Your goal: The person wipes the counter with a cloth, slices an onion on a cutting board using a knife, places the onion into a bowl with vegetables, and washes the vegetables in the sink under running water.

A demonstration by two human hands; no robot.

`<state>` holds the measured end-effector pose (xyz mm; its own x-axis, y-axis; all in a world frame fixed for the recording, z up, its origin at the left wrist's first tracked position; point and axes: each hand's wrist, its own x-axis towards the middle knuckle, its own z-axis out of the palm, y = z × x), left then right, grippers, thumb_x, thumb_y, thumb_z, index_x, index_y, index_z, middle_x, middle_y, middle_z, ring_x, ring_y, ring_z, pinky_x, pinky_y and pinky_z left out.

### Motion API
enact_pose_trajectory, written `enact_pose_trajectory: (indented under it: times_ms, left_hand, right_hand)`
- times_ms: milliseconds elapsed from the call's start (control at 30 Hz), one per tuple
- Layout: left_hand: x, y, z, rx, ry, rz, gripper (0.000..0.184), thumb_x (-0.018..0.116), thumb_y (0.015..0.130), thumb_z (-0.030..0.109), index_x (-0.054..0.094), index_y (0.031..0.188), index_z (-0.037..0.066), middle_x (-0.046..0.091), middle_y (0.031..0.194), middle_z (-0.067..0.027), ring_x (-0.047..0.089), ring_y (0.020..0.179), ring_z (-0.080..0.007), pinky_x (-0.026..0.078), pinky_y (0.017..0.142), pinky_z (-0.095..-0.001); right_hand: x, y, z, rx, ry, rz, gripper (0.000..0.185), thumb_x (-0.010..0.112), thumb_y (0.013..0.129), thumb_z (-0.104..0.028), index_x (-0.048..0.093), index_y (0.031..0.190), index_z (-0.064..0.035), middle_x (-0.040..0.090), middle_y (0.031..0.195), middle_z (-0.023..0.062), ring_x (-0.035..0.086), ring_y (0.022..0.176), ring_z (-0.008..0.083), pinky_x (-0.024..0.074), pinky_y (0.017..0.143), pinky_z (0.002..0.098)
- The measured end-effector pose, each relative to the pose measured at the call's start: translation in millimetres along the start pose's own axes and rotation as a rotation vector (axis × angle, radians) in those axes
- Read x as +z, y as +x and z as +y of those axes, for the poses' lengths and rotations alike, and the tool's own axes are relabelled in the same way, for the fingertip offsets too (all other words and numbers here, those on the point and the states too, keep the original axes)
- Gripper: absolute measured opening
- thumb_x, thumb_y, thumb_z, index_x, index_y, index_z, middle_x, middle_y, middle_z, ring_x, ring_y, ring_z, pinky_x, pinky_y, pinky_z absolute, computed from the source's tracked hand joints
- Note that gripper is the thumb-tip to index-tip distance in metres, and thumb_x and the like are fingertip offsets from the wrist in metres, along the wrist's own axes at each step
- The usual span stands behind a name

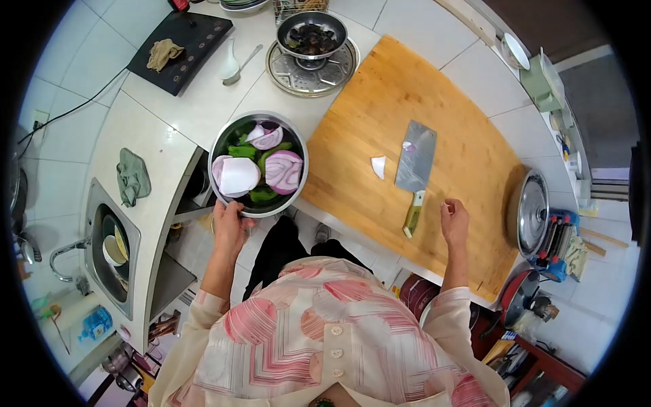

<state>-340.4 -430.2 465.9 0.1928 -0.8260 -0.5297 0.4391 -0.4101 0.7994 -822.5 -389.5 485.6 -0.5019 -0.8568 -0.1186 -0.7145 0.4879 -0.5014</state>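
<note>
1. Left hand (232,227), lower left of centre: fingers hooked on the near rim of a metal bowl (304,165), thumb and fingers closed on the edge.
2. Bowl left of frame centre, just beside the wooden board (352,125). Inside: purple onion pieces (283,171), green peppers (242,152), a broad white piece (239,178) uppermost at lower left.
3. Right hand (454,220), right of centre, over the board's lower part: fingers curled inward, narrow. Cannot tell whether anything is pinched.
4. Cleaver (416,159) flat on the board, handle toward bottom of frame, near the right hand but apart. Small purple-white scrap (408,146) on the blade.
5. White fragment (378,167) on the board, left of the blade.
6. Top centre: pan (312,53) of dark pieces.
</note>
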Motion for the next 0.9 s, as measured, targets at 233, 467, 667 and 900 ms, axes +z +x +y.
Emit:
enact_pose_trajectory:
  times_ms: [233,467,667,900]
  left_hand:
    - [13.2,-42.0,-28.9,0.001,0.018,0.097,0.028,0.044,0.080,0.000,0.045,0.108,-0.001,0.053,0.082,-0.0084,0.055,0.053,-0.0158,0.048,0.037,-0.0237]
    - [23.6,-80.1,-46.1,0.062,0.004,0.118,0.027,0.045,0.079,-0.001,0.046,0.106,-0.001,0.054,0.085,-0.0091,0.056,0.058,-0.0173,0.050,0.038,-0.0265]
    - [23.7,-81.5,-61.6,0.054,0.058,0.150,0.034,0.044,0.078,-0.001,0.044,0.112,-0.001,0.054,0.085,-0.0097,0.057,0.057,-0.0181,0.050,0.037,-0.0262]
    - [40.3,-76.9,-53.6,0.040,0.123,0.103,0.033,0.044,0.078,0.000,0.045,0.112,-0.001,0.054,0.085,-0.0098,0.055,0.053,-0.0175,0.049,0.036,-0.0260]
  right_hand:
    - [66.1,14.1,-55.2,-0.507,0.124,-0.091,0.030,0.063,0.081,-0.013,0.057,0.108,-0.0046,0.059,0.088,0.0171,0.060,0.084,0.0322,0.0488,0.070,0.0408]
    - [124.1,78.4,-100.2,-0.670,-0.021,-0.240,0.021,0.063,0.079,-0.010,0.059,0.099,-0.0046,0.061,0.084,0.0160,0.060,0.081,0.0331,0.0499,0.069,0.0395]
    - [101.0,67.9,-150.5,-0.175,0.679,-0.531,0.016,0.066,0.080,-0.015,0.063,0.087,-0.0013,0.064,0.075,0.0076,0.059,0.056,0.0143,0.0487,0.052,0.0252]
    - [68.4,19.5,-210.5,-0.434,0.907,-0.712,0.024,0.060,0.089,-0.021,0.063,0.098,0.0008,0.062,0.079,0.0049,0.058,0.063,0.0091,0.0443,0.050,0.0226]
